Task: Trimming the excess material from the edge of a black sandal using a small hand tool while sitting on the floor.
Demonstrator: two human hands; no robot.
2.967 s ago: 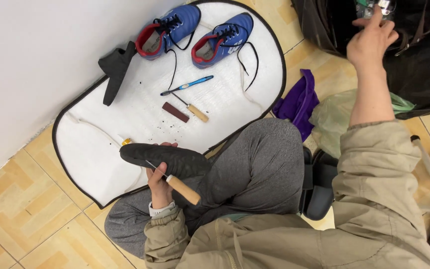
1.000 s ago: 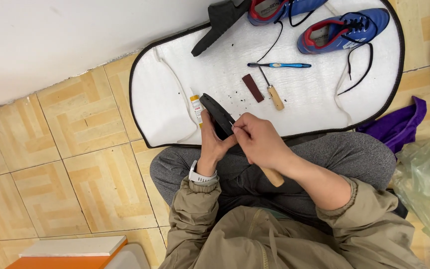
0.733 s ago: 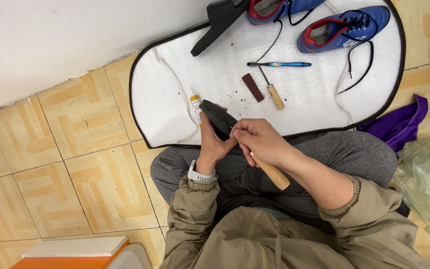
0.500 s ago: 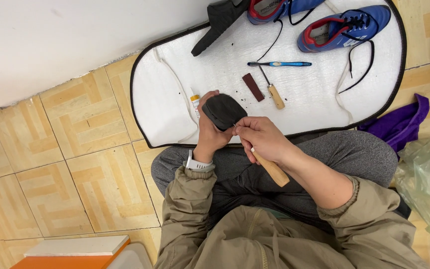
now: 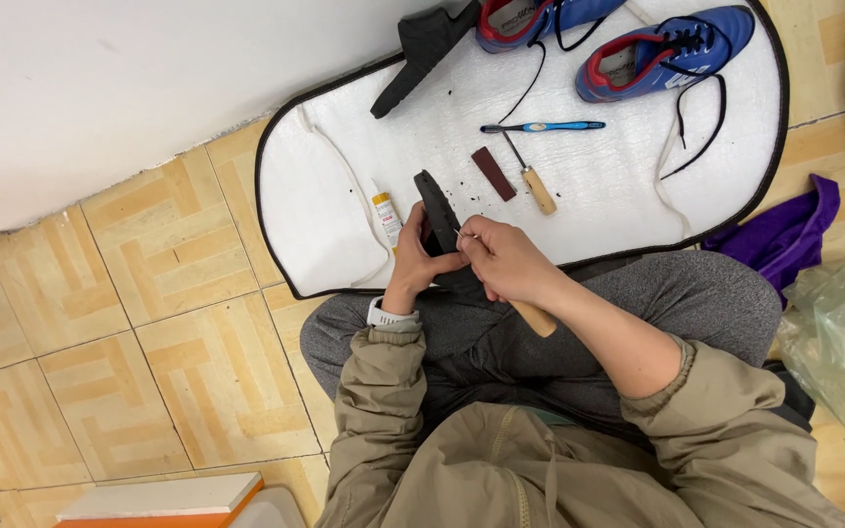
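Observation:
My left hand (image 5: 415,266) grips a black slipper (image 5: 439,223) on edge over my lap, sole side turned toward my right hand. My right hand (image 5: 509,262) is closed on a wooden-handled awl (image 5: 534,318), its thin metal tip touching the slipper's edge. A small glue tube (image 5: 384,214) lies on the white mat (image 5: 618,200) just left of the slipper. Farther out on the mat are a second wooden-handled tool (image 5: 532,180), a blue toothbrush (image 5: 543,127), a small brown block (image 5: 494,174) and the other black slipper (image 5: 424,51).
Two blue sports shoes (image 5: 661,55) with loose black laces rest at the mat's far end. A white wall (image 5: 100,88) runs along the left. Purple cloth (image 5: 784,235) and a clear plastic bag (image 5: 843,342) lie at right; an orange-and-white box (image 5: 163,499) sits near my left elbow.
My right hand came down from the bag to the slipper and took the awl. The slipper has turned from flat-faced onto its edge, with the awl tip now against it.

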